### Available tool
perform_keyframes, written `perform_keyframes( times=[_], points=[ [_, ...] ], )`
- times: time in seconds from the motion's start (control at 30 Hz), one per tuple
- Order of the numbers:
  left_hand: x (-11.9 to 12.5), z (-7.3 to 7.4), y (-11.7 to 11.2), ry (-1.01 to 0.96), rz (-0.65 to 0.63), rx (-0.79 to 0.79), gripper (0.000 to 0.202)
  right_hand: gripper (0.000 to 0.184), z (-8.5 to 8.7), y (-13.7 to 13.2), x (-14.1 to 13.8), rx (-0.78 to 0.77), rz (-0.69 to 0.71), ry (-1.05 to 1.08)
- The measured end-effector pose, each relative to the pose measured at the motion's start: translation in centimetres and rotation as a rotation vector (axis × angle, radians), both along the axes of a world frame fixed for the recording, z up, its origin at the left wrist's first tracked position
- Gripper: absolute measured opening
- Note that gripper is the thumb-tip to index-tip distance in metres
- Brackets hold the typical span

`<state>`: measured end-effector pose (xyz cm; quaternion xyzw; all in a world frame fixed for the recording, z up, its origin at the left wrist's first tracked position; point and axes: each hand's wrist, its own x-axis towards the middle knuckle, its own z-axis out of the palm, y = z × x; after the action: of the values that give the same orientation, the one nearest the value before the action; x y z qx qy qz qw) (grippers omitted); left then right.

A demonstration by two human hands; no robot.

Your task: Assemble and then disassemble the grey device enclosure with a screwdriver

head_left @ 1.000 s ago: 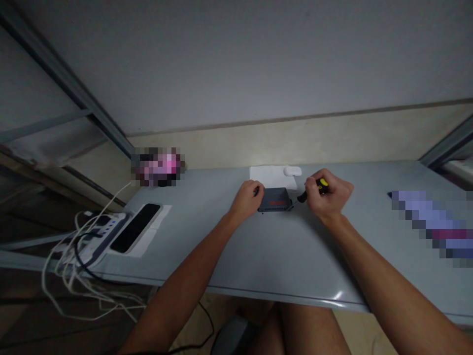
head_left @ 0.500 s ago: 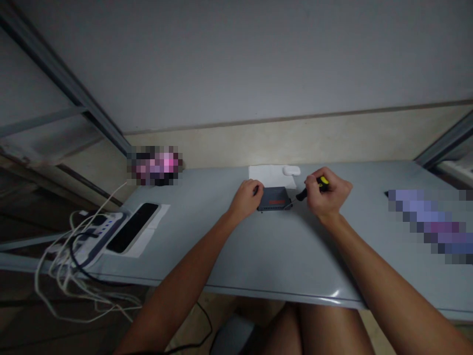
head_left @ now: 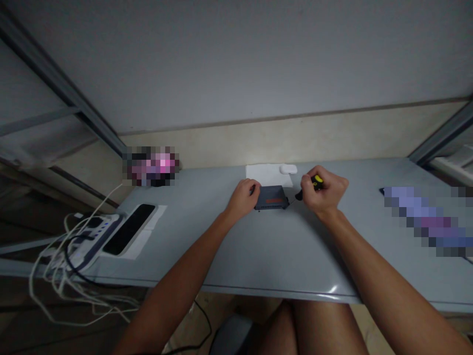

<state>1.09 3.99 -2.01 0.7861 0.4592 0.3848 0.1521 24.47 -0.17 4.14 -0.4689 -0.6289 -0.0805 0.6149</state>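
A small dark grey box [head_left: 271, 194] with an orange-red label and vent slots along its front lies on the table. My left hand [head_left: 243, 198] grips its left end, fingers closed; a bit of something black shows by the fingertips. My right hand [head_left: 327, 191] is wrapped round the black and yellow handle of a screwdriver [head_left: 317, 182]. The thin shaft slants down left to the box's front right corner; whether the tip touches it I cannot tell. Behind the box, a white rounded case [head_left: 288, 169] rests on white paper [head_left: 264, 173].
On the left, a phone [head_left: 130, 230] lies on paper beside a power strip [head_left: 94, 241] with tangled cables [head_left: 59, 276] hanging over the edge. Blurred-out items sit at the back left and right of the grey table [head_left: 295, 261]. A wall stands behind.
The whole view has shifted slightly. The screwdriver's shaft has gone from across the box's front right corner to just at that corner's outer side. Both hands keep their grips.
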Motion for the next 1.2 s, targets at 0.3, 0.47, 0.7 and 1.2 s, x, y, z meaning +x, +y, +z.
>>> perform_keyframes(
  times=[0.3, 0.47, 0.7, 1.2],
  points=[
    [0.1, 0.2, -0.4, -0.058, -0.023, 0.019, 0.021, 0.025, -0.4, 0.1, -0.7, -0.061, 0.061, 0.184],
    [0.2, 0.4, -0.5, -0.036, -0.027, 0.024, 0.022, 0.024, -0.9, 0.0, -2.4, -0.2, 0.192, 0.19],
    [0.3, 0.6, -0.5, -0.044, -0.039, 0.021, 0.021, 0.025, -1.2, -0.6, -3.5, -0.242, 0.244, 0.207],
    [-1.4, 5.3, -2.6, -0.068, -0.338, -0.161, 0.028, 0.021, -1.8, 2.6, -1.2, -0.225, 0.148, 0.698]
  ],
)
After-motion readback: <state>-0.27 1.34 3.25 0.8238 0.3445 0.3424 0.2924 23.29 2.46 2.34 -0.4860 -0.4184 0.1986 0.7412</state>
